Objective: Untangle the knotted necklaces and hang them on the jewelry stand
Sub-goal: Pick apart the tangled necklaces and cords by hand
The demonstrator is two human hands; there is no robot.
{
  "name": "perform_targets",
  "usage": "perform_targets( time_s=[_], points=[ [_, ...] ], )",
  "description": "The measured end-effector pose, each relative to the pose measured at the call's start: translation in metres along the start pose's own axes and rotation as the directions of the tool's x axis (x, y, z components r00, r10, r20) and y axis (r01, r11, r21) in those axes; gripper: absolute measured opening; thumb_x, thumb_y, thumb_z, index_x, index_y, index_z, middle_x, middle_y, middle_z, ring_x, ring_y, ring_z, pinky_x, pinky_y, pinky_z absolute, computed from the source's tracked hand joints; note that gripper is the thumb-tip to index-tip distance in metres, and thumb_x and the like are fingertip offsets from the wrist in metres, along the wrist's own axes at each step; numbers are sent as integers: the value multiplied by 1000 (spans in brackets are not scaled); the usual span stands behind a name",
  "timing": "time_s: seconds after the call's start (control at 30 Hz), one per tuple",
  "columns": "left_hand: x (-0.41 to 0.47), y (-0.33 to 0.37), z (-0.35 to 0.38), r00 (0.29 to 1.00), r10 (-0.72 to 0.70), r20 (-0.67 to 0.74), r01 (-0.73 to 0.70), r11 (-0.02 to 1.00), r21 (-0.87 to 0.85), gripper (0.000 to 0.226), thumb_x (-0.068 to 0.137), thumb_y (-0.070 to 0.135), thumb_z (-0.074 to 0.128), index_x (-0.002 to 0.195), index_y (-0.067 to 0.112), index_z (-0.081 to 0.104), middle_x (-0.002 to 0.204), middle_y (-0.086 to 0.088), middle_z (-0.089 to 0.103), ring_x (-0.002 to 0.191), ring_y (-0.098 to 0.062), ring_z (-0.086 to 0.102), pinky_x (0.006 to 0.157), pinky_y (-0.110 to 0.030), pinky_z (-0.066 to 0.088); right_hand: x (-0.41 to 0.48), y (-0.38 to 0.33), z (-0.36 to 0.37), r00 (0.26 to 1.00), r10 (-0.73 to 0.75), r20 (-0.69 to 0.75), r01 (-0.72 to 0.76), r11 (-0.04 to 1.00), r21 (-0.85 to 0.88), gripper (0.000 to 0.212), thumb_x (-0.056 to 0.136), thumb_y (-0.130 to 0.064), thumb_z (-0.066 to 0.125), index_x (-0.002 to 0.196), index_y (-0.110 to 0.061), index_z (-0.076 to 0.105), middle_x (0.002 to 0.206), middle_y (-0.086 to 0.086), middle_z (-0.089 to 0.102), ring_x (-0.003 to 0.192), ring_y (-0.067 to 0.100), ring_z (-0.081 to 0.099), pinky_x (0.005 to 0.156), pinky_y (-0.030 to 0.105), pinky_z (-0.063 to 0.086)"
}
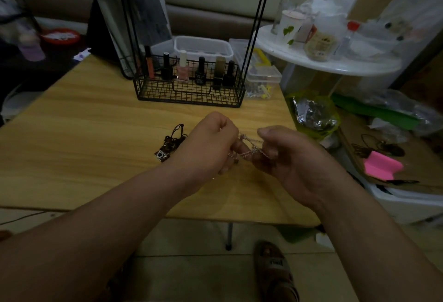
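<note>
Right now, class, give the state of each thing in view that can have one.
silver chain, knotted, held between both hands.
left hand, pinches the silver chain.
right hand, pinches the silver chain.
cord necklace, bunched on the table, untouched.
jewelry stand, upright, no necklace seen hanging.
nail polish bottles, upright, capped.

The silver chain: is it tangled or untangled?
Tangled: the silver chain crosses itself in loops between the left hand and right hand, both pinching it.
</note>
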State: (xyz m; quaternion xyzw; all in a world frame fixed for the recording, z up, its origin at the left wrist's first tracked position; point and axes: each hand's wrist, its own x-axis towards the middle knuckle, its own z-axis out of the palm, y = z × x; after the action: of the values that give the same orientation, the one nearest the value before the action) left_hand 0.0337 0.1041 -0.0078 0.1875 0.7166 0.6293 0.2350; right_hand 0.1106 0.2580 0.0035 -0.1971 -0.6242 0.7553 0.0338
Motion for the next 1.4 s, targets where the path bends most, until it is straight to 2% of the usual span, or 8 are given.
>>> perform_targets(
  time_s=[0.2,0.3,0.4,0.63,0.93,1.1,1.23,1.4],
  points=[
    [-2,-1,-4,999,46,22,-48,987,153,4,104,20,49,103,19,53,80,-6,72,48,-13,47,47,-31,38,-3,0,-2,996,-81,36,88,890,-448,13,92,-26,73,95,-13,75,82,1,76,77,14,64,75,32,52],
    [-3,1,-3,998,29,58,-37,989,141,4,105,18,47,104,18,51,83,-5,78,46,-11,43,44,-28,35,-3,-1,-4,986,-167,-11,143,876,-460,9,94,-23,71,90,-16,75,78,-4,72,75,9,64,74,31,54],
    [-2,0,-2,997,11,76,-19,994,112,4,105,16,48,104,16,52,83,-5,78,47,-12,43,45,-29,35,-2,0,-6,991,-137,4,125,895,-428,12,97,-20,66,88,-15,73,73,-2,66,85,27,68,87,45,57],
    [4,-6,-5,997,44,58,-53,984,172,5,102,22,53,101,22,57,80,-6,72,48,-7,46,46,-29,37,-8,-3,-1,989,-58,133,119,847,-518,13,98,-24,66,105,-13,66,85,6,76,68,16,56,67,35,46],
    [2,-7,-8,992,70,103,-92,969,229,7,105,28,51,101,24,56,88,-13,75,51,-11,45,53,-36,38,-5,-1,1,964,-245,104,251,705,-663,1,97,-25,69,96,-25,70,74,15,71,65,28,64,71,53,55],
    [1,-5,-7,993,26,114,-48,979,200,8,106,27,50,103,21,55,86,-1,80,47,-4,46,55,-31,37,-2,3,2,943,-332,13,278,767,-579,5,96,-26,71,92,-28,73,80,0,71,84,23,69,86,52,58],
    [-2,-3,-7,994,-7,106,-5,993,115,8,104,22,49,104,17,55,84,-4,79,49,-12,43,49,-29,35,3,9,8,963,-265,-39,229,888,-399,7,96,-24,70,95,-19,74,98,7,75,101,30,68,100,55,53],
    [-3,-2,-11,994,-24,102,19,999,51,10,105,22,50,104,14,56,84,-7,78,46,-12,41,49,-29,33,7,13,12,979,-202,-27,186,938,-293,13,97,-24,68,96,-13,74,87,13,75,86,27,68,101,66,49]
  ],
)
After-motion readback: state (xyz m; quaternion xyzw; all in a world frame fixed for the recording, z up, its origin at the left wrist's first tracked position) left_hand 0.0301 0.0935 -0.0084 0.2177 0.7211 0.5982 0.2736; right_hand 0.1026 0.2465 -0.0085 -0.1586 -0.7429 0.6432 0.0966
